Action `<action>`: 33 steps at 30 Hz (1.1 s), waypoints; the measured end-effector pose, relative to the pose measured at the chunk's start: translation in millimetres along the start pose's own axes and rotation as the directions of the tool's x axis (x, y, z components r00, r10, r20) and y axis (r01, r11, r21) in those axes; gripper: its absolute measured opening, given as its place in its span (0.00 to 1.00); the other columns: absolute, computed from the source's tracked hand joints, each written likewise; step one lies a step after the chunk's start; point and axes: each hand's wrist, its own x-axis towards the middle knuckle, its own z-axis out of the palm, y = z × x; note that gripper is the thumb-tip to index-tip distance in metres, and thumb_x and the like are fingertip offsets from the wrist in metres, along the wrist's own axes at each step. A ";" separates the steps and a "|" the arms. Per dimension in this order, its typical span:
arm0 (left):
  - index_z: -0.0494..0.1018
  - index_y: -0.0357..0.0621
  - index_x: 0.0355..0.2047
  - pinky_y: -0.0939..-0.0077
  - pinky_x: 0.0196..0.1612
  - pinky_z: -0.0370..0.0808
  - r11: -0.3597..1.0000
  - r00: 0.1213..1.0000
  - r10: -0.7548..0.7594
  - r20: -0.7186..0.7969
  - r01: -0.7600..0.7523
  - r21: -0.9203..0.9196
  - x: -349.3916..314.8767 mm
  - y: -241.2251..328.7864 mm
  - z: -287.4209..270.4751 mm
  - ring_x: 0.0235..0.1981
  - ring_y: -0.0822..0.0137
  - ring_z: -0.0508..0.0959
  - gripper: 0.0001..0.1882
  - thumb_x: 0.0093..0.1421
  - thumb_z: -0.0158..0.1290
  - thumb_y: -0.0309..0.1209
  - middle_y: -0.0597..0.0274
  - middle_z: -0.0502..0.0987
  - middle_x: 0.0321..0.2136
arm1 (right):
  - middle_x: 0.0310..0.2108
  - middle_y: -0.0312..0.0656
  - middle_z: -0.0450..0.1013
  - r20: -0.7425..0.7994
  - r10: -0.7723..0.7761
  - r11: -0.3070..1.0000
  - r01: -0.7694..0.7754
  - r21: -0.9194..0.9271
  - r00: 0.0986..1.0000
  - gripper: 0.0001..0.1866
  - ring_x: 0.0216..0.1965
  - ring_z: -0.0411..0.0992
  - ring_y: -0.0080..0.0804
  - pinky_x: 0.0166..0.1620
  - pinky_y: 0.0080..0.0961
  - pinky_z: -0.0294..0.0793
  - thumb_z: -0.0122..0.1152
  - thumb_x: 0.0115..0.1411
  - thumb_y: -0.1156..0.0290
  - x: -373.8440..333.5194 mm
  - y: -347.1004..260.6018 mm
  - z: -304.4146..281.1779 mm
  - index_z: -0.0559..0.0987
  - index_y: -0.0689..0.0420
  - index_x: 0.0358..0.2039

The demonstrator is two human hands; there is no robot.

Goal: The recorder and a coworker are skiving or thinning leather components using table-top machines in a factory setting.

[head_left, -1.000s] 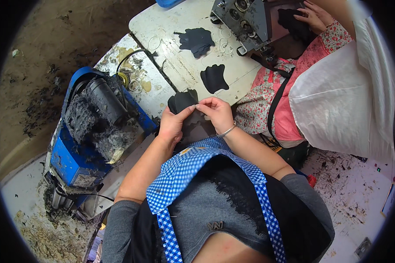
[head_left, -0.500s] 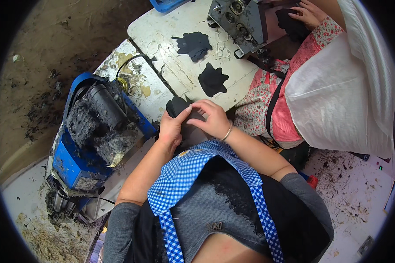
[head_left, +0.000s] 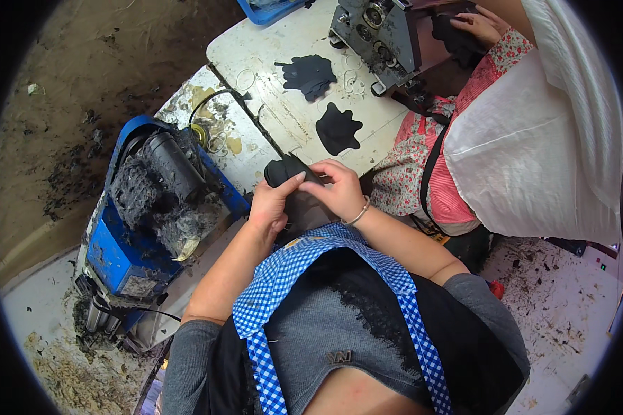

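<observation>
Both my hands hold a dark, soft-looking black piece (head_left: pixel 281 171) at the near edge of the white table (head_left: pixel 270 114). My left hand (head_left: pixel 267 203) grips it from the left, the thumb laid along its near side. On the other side, the thumb and fingers of my right hand (head_left: pixel 340 191) are closed on its right end. Its exact kind I cannot make out. Just beyond, a flat black piece with a lobed outline (head_left: pixel 338 129) lies on the table. A stack of similar black pieces (head_left: pixel 309 77) lies farther off.
Left of my arm stands a blue machine (head_left: pixel 111 242) with a dark roller and heaped grey fluff. Pale rubber bands (head_left: pixel 354 84) lie near a grey machine (head_left: pixel 372 41). At the right, a co-worker's hand (head_left: pixel 483 29) holds black material. A blue tray (head_left: pixel 264 12) sits at the far edge.
The black piece has been turned a little in my hands, and more of it shows above my left thumb. My right fingers have shifted slightly along it. The view has moved slightly.
</observation>
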 end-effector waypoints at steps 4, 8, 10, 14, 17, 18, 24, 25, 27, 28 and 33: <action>0.70 0.35 0.40 0.69 0.34 0.78 0.990 0.997 -0.081 0.015 0.082 -0.113 -6.2 5.8 3.3 0.30 0.63 0.78 0.14 0.53 0.56 0.26 0.56 0.76 0.32 | 0.31 0.42 0.76 0.255 0.570 0.593 -0.606 0.531 0.781 0.15 0.31 0.72 0.21 0.36 0.19 0.71 0.62 0.52 0.71 1.1 19.9 -1.6 0.75 0.64 0.38; 0.69 0.34 0.41 0.64 0.34 0.79 0.996 0.999 0.002 -0.042 -0.006 -0.091 -4.6 5.0 -8.6 0.32 0.59 0.78 0.15 0.53 0.55 0.24 0.52 0.76 0.34 | 0.26 0.44 0.71 -0.058 0.094 0.935 -0.108 -0.338 0.994 0.09 0.32 0.72 0.44 0.36 0.33 0.72 0.55 0.45 0.78 26.4 30.9 -38.2 0.76 0.54 0.29; 0.69 0.33 0.41 0.64 0.33 0.79 0.998 0.997 0.039 -0.072 -0.043 -0.055 -4.8 3.6 -8.8 0.32 0.58 0.79 0.14 0.53 0.54 0.24 0.52 0.75 0.33 | 0.26 0.41 0.70 0.279 0.096 0.802 0.092 -0.590 0.955 0.08 0.33 0.70 0.41 0.37 0.38 0.69 0.54 0.44 0.77 43.6 35.0 -61.3 0.76 0.54 0.28; 0.69 0.32 0.41 0.65 0.32 0.79 0.997 0.996 0.015 -0.092 -0.022 -0.070 -2.9 2.0 -2.9 0.30 0.59 0.78 0.14 0.53 0.54 0.23 0.52 0.75 0.33 | 0.29 0.41 0.71 0.443 0.061 0.639 0.306 -0.706 0.895 0.08 0.38 0.69 0.42 0.41 0.37 0.67 0.53 0.46 0.77 76.5 62.4 -44.8 0.76 0.55 0.29; 0.70 0.33 0.40 0.66 0.33 0.79 0.996 0.993 0.029 -0.115 -0.038 -0.079 3.1 -6.5 -2.1 0.31 0.60 0.78 0.14 0.53 0.55 0.24 0.54 0.76 0.33 | 0.31 0.43 0.70 0.019 -0.336 0.750 0.280 -0.599 0.942 0.09 0.40 0.67 0.43 0.43 0.35 0.66 0.55 0.46 0.76 87.8 66.7 -31.0 0.76 0.56 0.31; 0.70 0.34 0.40 0.68 0.33 0.79 0.995 0.991 0.057 -0.124 -0.067 -0.076 4.7 -8.2 -2.8 0.31 0.61 0.78 0.15 0.53 0.56 0.25 0.56 0.76 0.33 | 0.32 0.43 0.70 -0.018 -0.276 0.873 0.242 -0.424 0.961 0.11 0.36 0.69 0.40 0.40 0.33 0.68 0.61 0.44 0.72 82.0 50.4 -27.1 0.76 0.56 0.32; 0.71 0.38 0.41 0.72 0.36 0.76 0.989 0.999 0.011 0.030 -0.006 -0.149 1.7 -5.7 -5.0 0.33 0.66 0.77 0.17 0.53 0.59 0.30 0.59 0.76 0.34 | 0.26 0.39 0.70 0.326 0.125 0.979 -0.171 0.115 0.937 0.14 0.26 0.71 0.26 0.30 0.21 0.71 0.72 0.39 0.71 23.1 1.3 0.3 0.74 0.59 0.23; 0.71 0.39 0.41 0.72 0.36 0.76 0.987 0.999 0.004 0.052 0.005 -0.161 0.7 -5.5 -4.3 0.33 0.67 0.77 0.17 0.53 0.59 0.30 0.59 0.76 0.34 | 0.26 0.39 0.71 0.283 0.191 0.959 -0.241 0.151 0.940 0.13 0.25 0.71 0.26 0.29 0.21 0.71 0.72 0.40 0.72 18.5 3.1 1.6 0.74 0.60 0.22; 0.71 0.39 0.41 0.73 0.36 0.75 0.989 0.995 0.004 0.095 0.010 -0.147 -3.4 3.2 -3.5 0.34 0.67 0.77 0.16 0.52 0.59 0.30 0.59 0.76 0.34 | 0.25 0.39 0.71 0.138 0.131 0.969 -0.157 0.191 0.982 0.12 0.25 0.71 0.26 0.28 0.21 0.72 0.71 0.40 0.73 19.7 -7.4 2.7 0.75 0.61 0.22; 0.71 0.39 0.40 0.73 0.36 0.75 0.991 0.991 0.008 0.136 0.011 -0.135 -4.1 5.8 -3.1 0.34 0.67 0.77 0.16 0.52 0.59 0.30 0.60 0.76 0.34 | 0.25 0.39 0.72 -0.010 0.067 0.974 -0.063 0.218 0.998 0.10 0.25 0.72 0.26 0.28 0.22 0.73 0.70 0.41 0.74 20.3 -10.4 2.4 0.76 0.62 0.22; 0.71 0.40 0.38 0.72 0.38 0.75 0.991 0.992 0.029 0.125 -0.012 -0.133 -6.4 7.5 -0.6 0.34 0.67 0.77 0.14 0.51 0.60 0.27 0.60 0.76 0.34 | 0.27 0.42 0.73 0.137 0.165 0.932 -0.200 0.302 0.977 0.07 0.28 0.73 0.29 0.31 0.21 0.73 0.66 0.46 0.77 21.8 -2.1 -5.2 0.79 0.63 0.27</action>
